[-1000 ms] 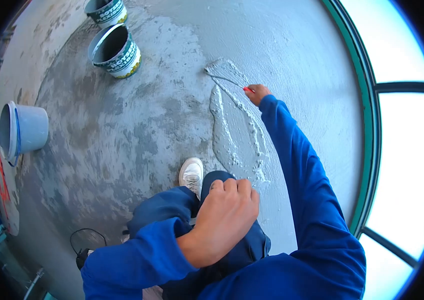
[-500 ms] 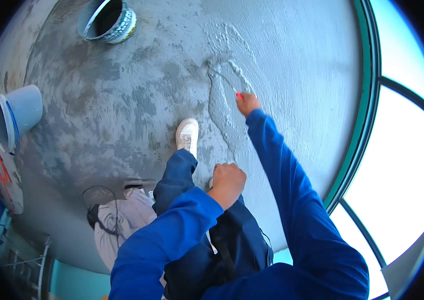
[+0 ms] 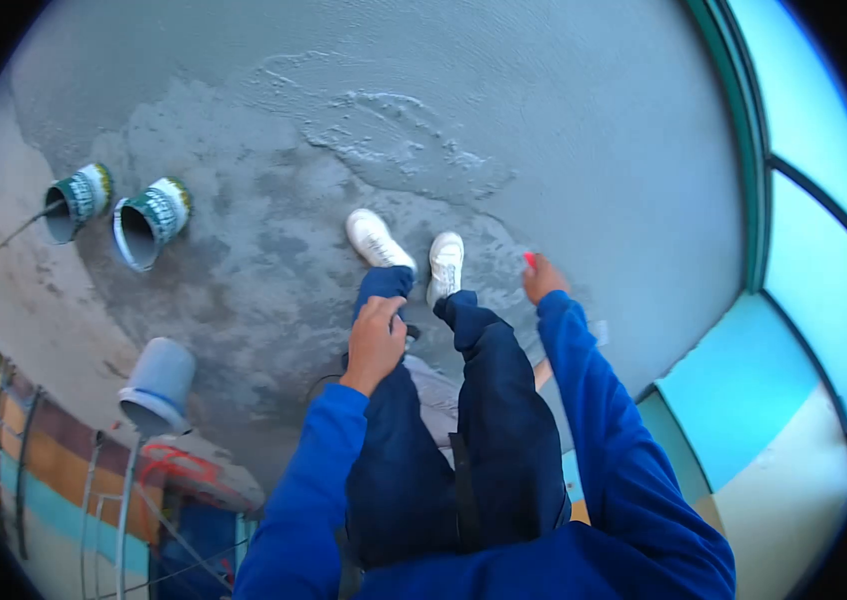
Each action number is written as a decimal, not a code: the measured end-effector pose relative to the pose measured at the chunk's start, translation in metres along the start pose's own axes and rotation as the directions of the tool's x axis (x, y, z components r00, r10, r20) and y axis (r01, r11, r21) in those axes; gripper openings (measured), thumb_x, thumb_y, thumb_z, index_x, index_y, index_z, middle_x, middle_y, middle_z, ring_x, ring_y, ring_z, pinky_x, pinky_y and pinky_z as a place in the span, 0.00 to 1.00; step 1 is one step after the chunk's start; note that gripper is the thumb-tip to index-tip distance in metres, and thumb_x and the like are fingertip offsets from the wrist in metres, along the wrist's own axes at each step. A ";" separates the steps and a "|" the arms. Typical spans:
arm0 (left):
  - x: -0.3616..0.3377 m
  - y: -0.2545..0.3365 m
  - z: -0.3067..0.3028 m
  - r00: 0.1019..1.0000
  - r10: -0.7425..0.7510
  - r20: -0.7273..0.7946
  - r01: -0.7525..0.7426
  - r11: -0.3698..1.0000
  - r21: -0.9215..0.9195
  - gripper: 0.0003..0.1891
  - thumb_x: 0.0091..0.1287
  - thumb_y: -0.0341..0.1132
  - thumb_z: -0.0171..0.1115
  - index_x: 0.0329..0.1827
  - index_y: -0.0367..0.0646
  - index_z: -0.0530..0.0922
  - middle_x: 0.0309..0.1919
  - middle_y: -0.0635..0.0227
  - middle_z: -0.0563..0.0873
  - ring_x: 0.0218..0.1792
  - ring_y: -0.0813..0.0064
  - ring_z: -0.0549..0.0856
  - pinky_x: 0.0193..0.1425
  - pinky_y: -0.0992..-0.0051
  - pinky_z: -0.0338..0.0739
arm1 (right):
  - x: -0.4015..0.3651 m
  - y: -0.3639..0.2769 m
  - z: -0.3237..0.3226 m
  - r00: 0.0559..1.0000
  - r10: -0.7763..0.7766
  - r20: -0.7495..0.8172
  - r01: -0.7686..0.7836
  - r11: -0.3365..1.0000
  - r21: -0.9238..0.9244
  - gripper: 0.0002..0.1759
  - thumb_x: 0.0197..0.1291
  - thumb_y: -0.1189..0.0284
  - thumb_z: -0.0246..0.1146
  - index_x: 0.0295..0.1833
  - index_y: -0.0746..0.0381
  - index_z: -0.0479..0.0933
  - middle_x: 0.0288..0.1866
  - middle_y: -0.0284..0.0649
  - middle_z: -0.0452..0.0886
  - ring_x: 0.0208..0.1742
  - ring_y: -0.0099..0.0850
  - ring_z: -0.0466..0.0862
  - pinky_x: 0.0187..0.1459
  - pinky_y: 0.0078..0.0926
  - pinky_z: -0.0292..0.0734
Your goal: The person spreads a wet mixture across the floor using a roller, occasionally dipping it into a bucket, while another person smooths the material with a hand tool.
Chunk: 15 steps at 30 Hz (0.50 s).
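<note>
My right hand [image 3: 546,279] is closed around the red handle [image 3: 530,259] of what looks like a paint roller. Its thin frame and head cannot be made out now. My left hand [image 3: 376,343] hangs in front of my left leg, fingers loosely bent and partly apart, with nothing seen in it. Beyond my white shoes [image 3: 373,237] lies a thick wet patch of grey coating [image 3: 394,145] on the floor. Smoother, evenly coated floor [image 3: 634,215] spreads to the right of my right hand.
Two green-and-white buckets [image 3: 162,212] lie or tilt at the left, a stick in one. Nearer stands a pale grey bucket [image 3: 159,380]. Metal rails [image 3: 124,510] are at lower left. A green-framed window [image 3: 744,150] curves along the right. Pale cloth [image 3: 434,395] shows behind my legs.
My view has turned, and my right hand has drawn back from the wet patch towards my body. Both my shoes now show, and my left hand's fist has loosened.
</note>
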<state>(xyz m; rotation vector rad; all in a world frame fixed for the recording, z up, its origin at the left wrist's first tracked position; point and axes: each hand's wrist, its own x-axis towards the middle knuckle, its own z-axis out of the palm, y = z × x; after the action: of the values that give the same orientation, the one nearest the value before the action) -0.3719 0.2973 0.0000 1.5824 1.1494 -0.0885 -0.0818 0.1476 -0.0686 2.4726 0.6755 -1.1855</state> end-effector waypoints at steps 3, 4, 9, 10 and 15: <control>-0.003 -0.031 -0.046 0.986 -0.112 -0.127 0.113 0.994 0.004 0.12 0.58 0.28 0.58 0.45 0.36 0.79 0.38 0.54 0.80 0.40 0.58 0.81 0.46 0.65 0.75 | 0.014 0.089 0.065 0.994 -0.067 -0.088 0.073 0.995 0.069 0.23 0.59 0.66 0.57 0.60 0.59 0.71 0.50 0.54 0.80 0.54 0.51 0.78 0.55 0.45 0.73; 0.000 -0.040 -0.064 0.967 -0.144 -0.212 0.151 0.988 0.020 0.12 0.58 0.29 0.58 0.44 0.35 0.79 0.39 0.53 0.81 0.41 0.57 0.81 0.47 0.65 0.75 | 0.022 0.102 0.077 0.991 -0.107 -0.081 0.115 0.989 0.093 0.20 0.58 0.70 0.57 0.58 0.61 0.72 0.50 0.53 0.80 0.53 0.51 0.78 0.54 0.43 0.73; -0.025 -0.102 -0.170 0.835 -0.241 -0.495 0.356 0.922 0.151 0.14 0.57 0.33 0.61 0.44 0.34 0.79 0.38 0.50 0.82 0.42 0.56 0.82 0.47 0.64 0.75 | -0.014 0.077 0.075 0.988 -0.058 -0.142 0.110 0.915 0.389 0.17 0.55 0.69 0.61 0.50 0.63 0.75 0.43 0.53 0.81 0.43 0.52 0.81 0.46 0.43 0.75; -0.030 -0.113 -0.192 0.807 -0.236 -0.542 0.377 0.912 0.164 0.15 0.57 0.33 0.61 0.44 0.33 0.79 0.37 0.50 0.82 0.41 0.56 0.82 0.47 0.63 0.76 | -0.026 0.060 0.068 0.994 0.019 -0.103 0.032 0.884 0.467 0.18 0.54 0.69 0.62 0.50 0.64 0.76 0.42 0.53 0.81 0.42 0.52 0.81 0.45 0.43 0.76; -0.009 -0.138 -0.278 0.670 -0.246 -0.700 0.509 0.839 0.192 0.17 0.55 0.35 0.63 0.43 0.32 0.79 0.35 0.49 0.84 0.41 0.52 0.83 0.48 0.61 0.76 | 0.018 0.054 0.074 0.977 -0.063 -0.201 0.115 0.959 0.259 0.16 0.52 0.68 0.62 0.44 0.66 0.77 0.37 0.53 0.81 0.38 0.52 0.81 0.41 0.46 0.75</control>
<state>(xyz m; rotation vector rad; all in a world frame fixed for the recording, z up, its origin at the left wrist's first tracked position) -0.6097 0.4963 0.0113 1.7251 2.1407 -0.0304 -0.0902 0.0725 -0.1232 2.8397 0.7261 -1.1476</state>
